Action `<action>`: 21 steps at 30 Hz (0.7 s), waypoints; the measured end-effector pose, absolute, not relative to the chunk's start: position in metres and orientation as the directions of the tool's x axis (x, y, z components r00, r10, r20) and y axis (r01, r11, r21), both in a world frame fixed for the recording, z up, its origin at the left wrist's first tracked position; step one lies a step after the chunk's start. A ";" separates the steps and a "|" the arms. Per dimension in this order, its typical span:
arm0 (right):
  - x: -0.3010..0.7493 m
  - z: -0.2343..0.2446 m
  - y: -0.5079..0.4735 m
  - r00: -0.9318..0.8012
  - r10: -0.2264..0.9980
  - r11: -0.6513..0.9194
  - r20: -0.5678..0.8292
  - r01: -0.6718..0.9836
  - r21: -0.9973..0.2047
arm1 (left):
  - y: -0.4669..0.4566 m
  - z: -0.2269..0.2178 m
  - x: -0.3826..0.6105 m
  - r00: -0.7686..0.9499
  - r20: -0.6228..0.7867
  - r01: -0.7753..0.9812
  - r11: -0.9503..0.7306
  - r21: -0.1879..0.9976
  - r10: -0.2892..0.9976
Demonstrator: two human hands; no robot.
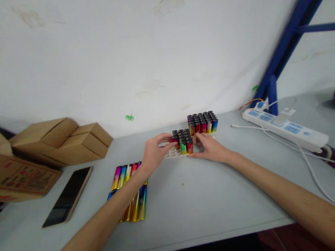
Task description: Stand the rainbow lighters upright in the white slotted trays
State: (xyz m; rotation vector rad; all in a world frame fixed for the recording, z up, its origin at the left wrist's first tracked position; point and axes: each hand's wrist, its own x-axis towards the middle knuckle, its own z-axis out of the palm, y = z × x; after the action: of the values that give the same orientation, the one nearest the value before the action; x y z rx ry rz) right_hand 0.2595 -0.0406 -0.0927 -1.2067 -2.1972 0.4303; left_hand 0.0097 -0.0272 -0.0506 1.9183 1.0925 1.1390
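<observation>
My left hand (158,152) pinches a pink-and-dark lighter (175,139) upright over a white tray with round holes (172,152). Beside it, several upright lighters with black tops (183,146) stand in the tray's right part, in colours such as green and red. My right hand (206,147) curves round the tray's right end, its thumb at the front edge and its fingers against the side. Behind that hand stands a fuller block of upright lighters (203,123). Left of the tray lie rows of shiny multicoloured lighters (137,205), partly hidden under my left forearm.
A phone (68,197) lies on the grey table (191,208) at the left, near cardboard boxes (61,143). On the right are a white power strip (286,127), loose white cables (310,168) and a blue metal frame (282,39). A wall (150,57) closes the back.
</observation>
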 end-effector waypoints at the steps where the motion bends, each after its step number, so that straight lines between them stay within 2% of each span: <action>1: 0.259 -0.093 -0.041 -0.414 0.845 0.535 0.339 0.655 -0.533 | -0.027 -0.050 0.010 0.285 0.368 0.338 -0.452 0.825 0.885; 7: 0.259 -0.091 -0.041 -0.411 0.848 0.531 0.335 0.661 -0.531 | -0.029 -0.050 0.011 0.298 0.360 0.398 -0.458 0.795 0.884; 16: 0.259 -0.091 -0.042 -0.404 0.852 0.524 0.334 0.674 -0.522 | -0.032 -0.045 0.011 0.300 0.274 0.425 -0.385 0.819 0.914; 18: 0.258 -0.091 -0.042 -0.405 0.851 0.525 0.334 0.671 -0.523 | -0.039 -0.040 0.002 0.303 0.302 0.475 -0.418 0.774 0.904; 21: 0.259 -0.090 -0.042 -0.414 0.847 0.532 0.333 0.666 -0.523 | -0.056 -0.031 -0.024 0.305 0.368 0.627 -0.476 0.617 0.879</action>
State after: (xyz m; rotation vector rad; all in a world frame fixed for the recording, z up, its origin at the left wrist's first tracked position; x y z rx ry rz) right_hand 0.2586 -0.0422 -0.0904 -1.2224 -2.2058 0.4184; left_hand -0.0236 -0.0563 -0.0310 2.2207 1.3502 0.9722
